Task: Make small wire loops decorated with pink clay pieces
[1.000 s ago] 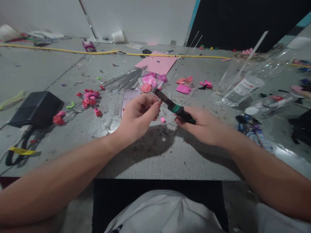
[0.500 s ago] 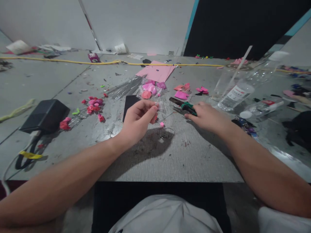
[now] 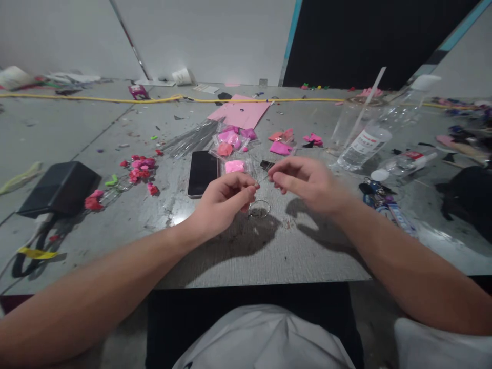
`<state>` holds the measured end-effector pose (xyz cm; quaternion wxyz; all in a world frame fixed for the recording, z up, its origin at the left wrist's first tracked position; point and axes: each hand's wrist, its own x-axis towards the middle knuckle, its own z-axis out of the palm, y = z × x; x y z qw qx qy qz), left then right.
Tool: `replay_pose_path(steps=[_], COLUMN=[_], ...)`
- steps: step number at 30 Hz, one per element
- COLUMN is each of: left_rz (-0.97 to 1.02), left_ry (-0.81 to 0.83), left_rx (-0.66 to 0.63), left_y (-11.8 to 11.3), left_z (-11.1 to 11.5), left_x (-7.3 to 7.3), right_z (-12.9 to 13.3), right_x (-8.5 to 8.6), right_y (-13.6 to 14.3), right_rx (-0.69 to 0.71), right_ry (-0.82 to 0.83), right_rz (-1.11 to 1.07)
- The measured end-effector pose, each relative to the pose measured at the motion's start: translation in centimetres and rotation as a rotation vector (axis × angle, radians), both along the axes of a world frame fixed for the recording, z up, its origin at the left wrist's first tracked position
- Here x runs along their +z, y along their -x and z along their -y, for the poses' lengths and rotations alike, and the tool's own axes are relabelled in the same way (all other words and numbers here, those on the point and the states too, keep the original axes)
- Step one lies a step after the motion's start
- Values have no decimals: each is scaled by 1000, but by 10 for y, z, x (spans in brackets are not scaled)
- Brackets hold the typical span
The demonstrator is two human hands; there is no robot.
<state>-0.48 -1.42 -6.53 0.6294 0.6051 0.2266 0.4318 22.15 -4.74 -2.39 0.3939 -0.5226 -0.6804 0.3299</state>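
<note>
My left hand [image 3: 227, 199] is held above the table with thumb and fingertips pinched together; what lies between them is too small to make out. A thin wire ring [image 3: 259, 208] shows just below those fingertips, and I cannot tell whether it hangs from them. Facing it, my right hand [image 3: 309, 183] is slightly blurred, its thumb and forefinger also closed in a pinch with the contents unclear. Behind the right fingers the dark jaw of the pliers [image 3: 266, 164] peeks out, the rest being hidden. A small bag of bright pink clay [image 3: 234, 166] lies beyond my left hand.
A black phone [image 3: 202, 173] lies left of the bag. Red and pink flower pieces [image 3: 141, 168] and a black power adapter [image 3: 61, 188] are at left. Clear wires or sticks [image 3: 192, 137] lie behind. A plastic bottle [image 3: 365, 146] and a keychain bunch [image 3: 384, 200] are at right.
My right hand has let go of the green-handled pliers and moved left toward my left hand. The left hand stays pinched, slightly lower. The view has shifted a little.
</note>
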Motion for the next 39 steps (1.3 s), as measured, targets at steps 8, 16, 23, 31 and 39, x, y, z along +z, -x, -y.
replay_pose_path(steps=[8, 16, 23, 31, 39], left_rz=[-122, -260, -281, -303, -314], left_ry=[-194, -918, -1123, -1146, -1117], left_rx=[-15, 50, 146, 298, 283], left_y=[2, 11, 11, 12, 15], left_z=[0, -14, -13, -13, -20], left_x=[2, 11, 10, 13, 10], right_z=[12, 6, 5, 11, 13], right_x=[-4, -4, -5, -2, -4], right_y=[28, 17, 14, 24, 22], right_rx=[42, 311, 358, 338, 475], right_ry=[134, 498, 656, 658, 726], right_rz=[-391, -638, -614, -752, -696])
